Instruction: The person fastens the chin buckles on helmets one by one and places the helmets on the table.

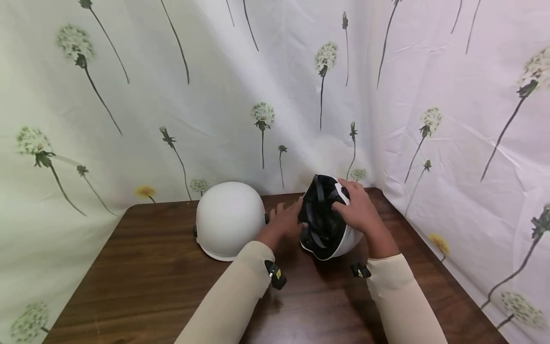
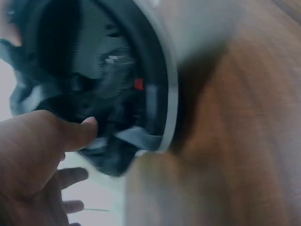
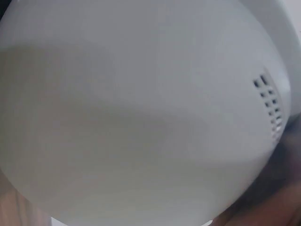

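A white helmet (image 1: 349, 241) is tipped on its side on the right part of the table, its black padded inside (image 1: 320, 222) facing left. My right hand (image 1: 363, 212) grips its upper right rim, thumb on the inner side. At the opposite rim is my left hand (image 1: 285, 223), fingers spread; in the left wrist view its thumb lies across the black lining and straps (image 2: 108, 103), the other fingers apart. Whether those fingers touch the helmet is unclear. In the right wrist view, the smooth shell (image 3: 141, 117) with small vent holes hides most of the right hand.
A second white helmet (image 1: 229, 217) sits upright, dome up, just left of my left hand. Both are on a dark brown wooden table (image 1: 150, 267). A white cloth with dandelion prints (image 1: 215, 105) hangs behind the table and along its right side.
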A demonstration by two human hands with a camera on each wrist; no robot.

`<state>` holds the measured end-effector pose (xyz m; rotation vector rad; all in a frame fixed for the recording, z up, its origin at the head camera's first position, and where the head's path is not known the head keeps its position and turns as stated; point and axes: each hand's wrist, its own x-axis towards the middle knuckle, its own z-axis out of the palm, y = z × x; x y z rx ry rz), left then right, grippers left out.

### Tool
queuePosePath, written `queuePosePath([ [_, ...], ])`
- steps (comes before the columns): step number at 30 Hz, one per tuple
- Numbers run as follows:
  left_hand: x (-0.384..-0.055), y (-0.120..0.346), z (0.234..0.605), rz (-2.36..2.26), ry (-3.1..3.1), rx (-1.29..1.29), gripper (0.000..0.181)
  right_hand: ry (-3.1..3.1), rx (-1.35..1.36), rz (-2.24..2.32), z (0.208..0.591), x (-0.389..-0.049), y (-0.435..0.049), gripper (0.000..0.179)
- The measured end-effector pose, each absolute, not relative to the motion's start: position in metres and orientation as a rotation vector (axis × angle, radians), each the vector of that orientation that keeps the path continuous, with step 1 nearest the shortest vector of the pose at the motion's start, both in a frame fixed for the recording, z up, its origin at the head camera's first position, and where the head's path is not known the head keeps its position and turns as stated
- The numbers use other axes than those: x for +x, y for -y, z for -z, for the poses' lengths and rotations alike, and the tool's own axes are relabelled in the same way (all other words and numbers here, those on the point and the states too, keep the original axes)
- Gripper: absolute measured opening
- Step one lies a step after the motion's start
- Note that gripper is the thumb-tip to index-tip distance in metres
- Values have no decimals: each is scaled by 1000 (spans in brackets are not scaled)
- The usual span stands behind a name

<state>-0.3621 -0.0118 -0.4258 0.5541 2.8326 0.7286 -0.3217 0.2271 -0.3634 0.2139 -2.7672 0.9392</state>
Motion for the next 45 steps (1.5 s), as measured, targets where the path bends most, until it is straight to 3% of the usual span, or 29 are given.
queuePosePath([
  [5,-365,4,383,-840,-2917,599,71,2800,204,-905,359,-319,-227,77],
  [18,-353,-33,324,-672,-2969,685,94,2830,268,-886,356,-317,-226,74],
  [32,-365,-46,323,-700,-2921,567,101,2844,289,-968,358,-320,-227,79],
  [45,-381,-49,330,-725,-2795,507,108,2784,482,-1298,381,-316,-261,112],
])
